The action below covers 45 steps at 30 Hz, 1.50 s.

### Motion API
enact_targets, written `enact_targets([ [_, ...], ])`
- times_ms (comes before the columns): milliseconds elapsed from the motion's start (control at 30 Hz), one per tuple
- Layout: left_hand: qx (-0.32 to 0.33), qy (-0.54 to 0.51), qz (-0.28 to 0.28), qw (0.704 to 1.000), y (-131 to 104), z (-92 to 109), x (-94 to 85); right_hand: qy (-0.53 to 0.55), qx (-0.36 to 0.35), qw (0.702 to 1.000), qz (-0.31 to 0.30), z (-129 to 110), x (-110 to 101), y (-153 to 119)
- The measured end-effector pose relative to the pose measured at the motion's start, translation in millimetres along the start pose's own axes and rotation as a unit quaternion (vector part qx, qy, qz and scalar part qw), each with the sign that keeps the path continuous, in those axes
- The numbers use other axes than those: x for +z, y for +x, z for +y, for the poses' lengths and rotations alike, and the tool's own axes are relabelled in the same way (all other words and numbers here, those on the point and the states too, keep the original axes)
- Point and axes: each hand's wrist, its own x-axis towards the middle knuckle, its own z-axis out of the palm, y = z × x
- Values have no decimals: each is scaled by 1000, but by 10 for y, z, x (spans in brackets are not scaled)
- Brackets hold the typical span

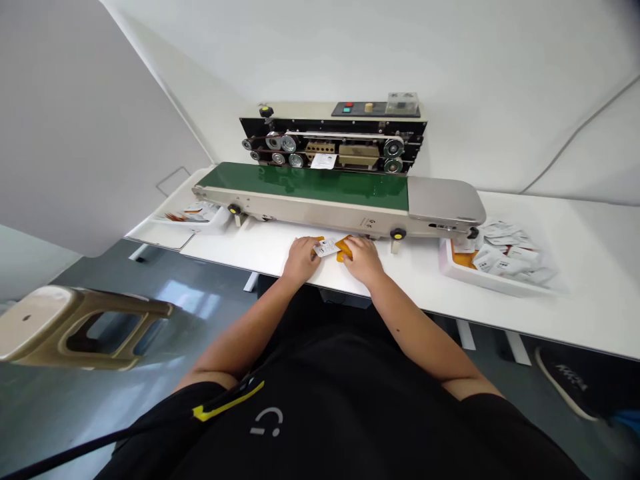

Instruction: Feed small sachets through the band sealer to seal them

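Observation:
My left hand (301, 260) is closed around the left side of a small white printed packet (327, 248), and a bit of orange shows by its fingertips. Close by, my right hand (364, 260) pinches an orange packet (343, 247), which meets or overlaps the white one's right end. I cannot tell whether the two are separate. Both hands rest low over the white table (400, 270), just in front of a band sealing machine (315, 200) with a green conveyor belt (310, 183). Another white packet (323, 161) sticks out from the sealer's jaws above the belt.
At the right stands a white bin (493, 283) heaped with white and orange packets. A second bin (215, 220) with packets sits at the belt's left end. A beige stool (100, 327) is on the floor at left; a shoe (565, 383) shows under the table.

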Motion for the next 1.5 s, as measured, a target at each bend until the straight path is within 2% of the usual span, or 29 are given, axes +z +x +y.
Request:
enact_targets([
  [267, 48, -37, -29, 998, -1, -73, 46, -48, 17, 999, 13, -32, 73, 15],
  [333, 68, -53, -1, 996, -3, -115, 58, -46, 19, 998, 27, -44, 70, 4],
  [400, 89, -77, 54, 992, -11, -163, 62, -40, 15, 998, 46, -68, 47, -11],
  [500, 117, -111, 122, 979, -34, -209, 44, -20, -36, 996, 76, -125, 8, -19],
  [633, 143, -182, 110, 967, -76, -204, -10, 23, -140, 987, 72, -214, 19, 14],
  [867, 45, -288, 117, 949, -85, -213, -64, 82, -158, 979, 97, -201, 47, 23],
  [1167, -4, -343, 118, 932, -57, -293, 33, 140, -154, 975, 81, -105, 31, -6],
  [1333, -41, -388, 113, 914, -40, -357, 104, 145, -125, 976, 103, -41, 18, 9],
  [1500, -46, -430, 103, 896, -21, -300, 91, 136, -111, 981, 87, -65, -31, 2],
])
